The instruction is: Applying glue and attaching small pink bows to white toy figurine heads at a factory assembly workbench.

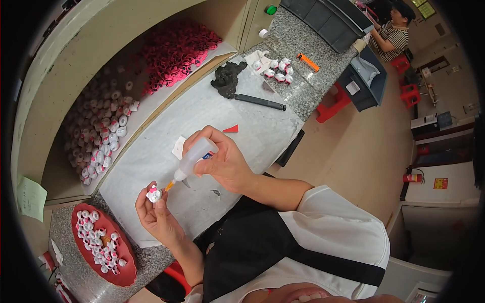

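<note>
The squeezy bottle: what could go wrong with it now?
The right hand tips the bottle nozzle-down, so a drop might fall onto the white sheet. The orange tip is very close to the fingers of the left hand, so some of what's inside could get on them. And the small white-and-pink figure is held only by fingertips, so it might slip.

Speckled bench (308, 93): white sheet (202, 113), red dish (123, 275)
</note>
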A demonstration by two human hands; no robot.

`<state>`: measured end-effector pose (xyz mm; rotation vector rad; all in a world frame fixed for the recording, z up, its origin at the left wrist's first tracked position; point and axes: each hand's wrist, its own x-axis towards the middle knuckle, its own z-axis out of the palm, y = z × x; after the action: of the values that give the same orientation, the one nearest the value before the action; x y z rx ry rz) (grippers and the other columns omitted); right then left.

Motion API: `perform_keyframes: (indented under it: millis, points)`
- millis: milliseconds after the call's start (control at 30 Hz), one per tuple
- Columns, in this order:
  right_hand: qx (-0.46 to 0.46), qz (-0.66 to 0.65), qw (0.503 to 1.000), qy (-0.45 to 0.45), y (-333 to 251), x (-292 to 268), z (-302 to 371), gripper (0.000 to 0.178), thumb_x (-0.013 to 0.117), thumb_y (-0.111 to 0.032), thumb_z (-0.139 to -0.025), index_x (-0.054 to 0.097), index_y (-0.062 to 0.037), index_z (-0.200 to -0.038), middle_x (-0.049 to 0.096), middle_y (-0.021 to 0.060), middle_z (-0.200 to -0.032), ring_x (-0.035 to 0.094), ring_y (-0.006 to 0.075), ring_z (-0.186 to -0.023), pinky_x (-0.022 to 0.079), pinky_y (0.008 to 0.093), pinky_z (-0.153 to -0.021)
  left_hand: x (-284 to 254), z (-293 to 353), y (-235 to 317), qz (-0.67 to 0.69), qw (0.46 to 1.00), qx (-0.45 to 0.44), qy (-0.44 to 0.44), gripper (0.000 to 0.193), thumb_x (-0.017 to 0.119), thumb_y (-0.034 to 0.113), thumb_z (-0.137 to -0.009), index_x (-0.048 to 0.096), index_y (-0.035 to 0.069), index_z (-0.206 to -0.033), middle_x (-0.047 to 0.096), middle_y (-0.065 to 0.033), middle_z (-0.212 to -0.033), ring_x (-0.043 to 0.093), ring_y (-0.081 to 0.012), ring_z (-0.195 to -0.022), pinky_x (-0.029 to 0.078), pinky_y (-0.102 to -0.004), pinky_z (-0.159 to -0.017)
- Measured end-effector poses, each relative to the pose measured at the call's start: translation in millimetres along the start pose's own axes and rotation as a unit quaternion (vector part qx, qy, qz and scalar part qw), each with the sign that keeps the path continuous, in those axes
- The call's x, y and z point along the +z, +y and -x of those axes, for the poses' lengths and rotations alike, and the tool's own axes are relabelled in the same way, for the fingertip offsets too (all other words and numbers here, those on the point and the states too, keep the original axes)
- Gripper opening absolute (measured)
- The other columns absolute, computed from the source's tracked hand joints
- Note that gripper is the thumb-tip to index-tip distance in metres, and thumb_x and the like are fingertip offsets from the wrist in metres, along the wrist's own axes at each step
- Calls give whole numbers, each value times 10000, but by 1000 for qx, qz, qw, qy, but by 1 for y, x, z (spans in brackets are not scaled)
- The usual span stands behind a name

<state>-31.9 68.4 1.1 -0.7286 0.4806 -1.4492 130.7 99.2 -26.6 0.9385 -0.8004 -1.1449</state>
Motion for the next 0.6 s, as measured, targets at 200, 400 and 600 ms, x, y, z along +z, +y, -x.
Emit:
perform_keyframes:
  millis: [200,400,600]
  points:
    - [-101,179,978,47,0,1,2,293,605,-132,-653,413,-26,-848,424,86,-796,450,144,-683,393,232,-512,5,-2,3,16,1000,-4,3,316,491,-52,-731,418,-42,-1039,509,-153,-988,515,-190,-879,430,-303,-776]
    - [-265,282,922,15,6,4,7,385,688,-174,-597,410,-51,-833,456,83,-777,480,168,-653,393,262,-613,-2,-7,2,39,999,-12,-34,342,512,-56,-721,419,-38,-1050,507,-160,-999,514,-196,-906,428,-326,-807]
    - [-282,336,898,-46,14,12,10,330,618,-209,-667,401,-44,-853,439,90,-752,446,158,-628,400,264,-569,-6,-4,6,63,995,-22,-70,317,523,-47,-733,451,-25,-1041,527,-108,-987,526,-134,-881,431,-230,-756]
